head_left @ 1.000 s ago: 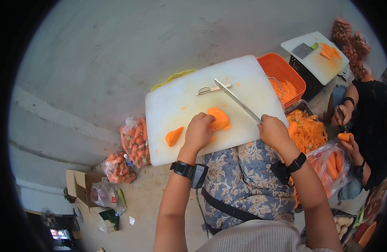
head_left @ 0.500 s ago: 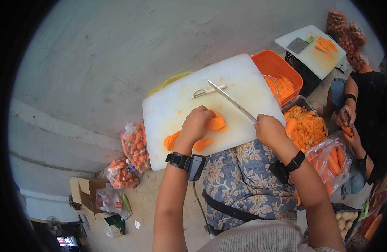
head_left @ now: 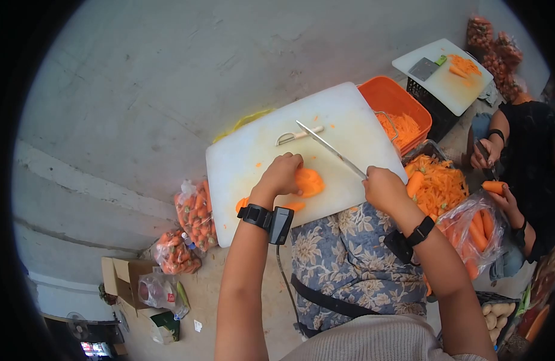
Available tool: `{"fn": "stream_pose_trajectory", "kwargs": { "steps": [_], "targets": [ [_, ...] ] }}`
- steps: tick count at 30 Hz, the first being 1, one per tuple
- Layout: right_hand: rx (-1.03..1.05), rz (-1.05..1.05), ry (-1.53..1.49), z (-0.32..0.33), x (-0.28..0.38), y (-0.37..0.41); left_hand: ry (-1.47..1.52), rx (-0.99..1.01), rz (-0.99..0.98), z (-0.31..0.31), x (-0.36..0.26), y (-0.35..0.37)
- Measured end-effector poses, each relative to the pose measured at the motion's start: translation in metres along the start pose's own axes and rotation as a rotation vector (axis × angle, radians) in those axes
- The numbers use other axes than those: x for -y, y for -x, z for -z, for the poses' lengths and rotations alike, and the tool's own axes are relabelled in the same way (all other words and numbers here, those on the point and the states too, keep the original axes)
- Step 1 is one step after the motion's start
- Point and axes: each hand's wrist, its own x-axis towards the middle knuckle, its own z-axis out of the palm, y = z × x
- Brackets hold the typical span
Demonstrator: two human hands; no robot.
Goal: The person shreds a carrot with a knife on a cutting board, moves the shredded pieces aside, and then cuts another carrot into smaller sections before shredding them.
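1. L hand [head_left: 282, 175]: fingers + thumb bent round the left end of the carrot slices [head_left: 310, 183], mid-board, nearer the lap edge. Slices look wet; if that grip loosens, the pile could skid or fan out.
2. R hand [head_left: 382, 188]: grip clenched round the handle of the knife [head_left: 331, 148], blade slanting up-left past the slices, apart from L fingers. Main risk, I'd say: a cut, if the blade came across w/ L fingertips poking out. Blade height off the board: can't tell.
3. Knife tip is next to the peeler [head_left: 299, 135]. Poss. snag or knock, cause = peeler lying loose in the blade's way.
4. Loose carrot pieces [head_left: 242, 204] by L wrist, partly hidden; a sweep of that forearm could push them off the near edge.
5. Cutting board [head_left: 355, 117] overlaps the lap [head_left: 355, 259]; support underneath hidden. Pressing hard near a corner might tip it, esp. if the base is uneven.
6. Cable [head_left: 283, 274] hangs from the L wrist unit [head_left: 281, 225]; could catch on clothing & jerk the hand, approx. when reaching far.
7. R forearm is close to the carrot bag [head_left: 479, 231]; an elbow swing might bump it.
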Motion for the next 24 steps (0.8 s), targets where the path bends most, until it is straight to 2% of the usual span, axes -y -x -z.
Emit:
{"fn": "stream_pose_trajectory", "kwargs": {
  "steps": [2, 7, 14, 16, 24],
  "targets": [
    [-0.003, 0.004, -0.01, 0.0, -0.001, 0.0, 0.031, 0.02, 0.028, -0.001, -0.001, 0.003],
    [0.0, -0.007, -0.011, 0.0, 0.0, 0.001, 0.156, -0.177, -0.009, -0.014, -0.007, 0.029],
    [-0.011, 0.017, 0.03, -0.003, 0.001, 0.001, 0.158, -0.27, 0.0, -0.024, -0.013, 0.047],
    [-0.013, 0.012, 0.031, -0.004, 0.0, 0.001, 0.165, -0.24, 0.123, -0.029, -0.013, 0.048],
    [-0.018, 0.003, 0.055, -0.004, 0.003, 0.002, 0.231, -0.367, 0.03, -0.035, -0.02, 0.055]
  ]
}}
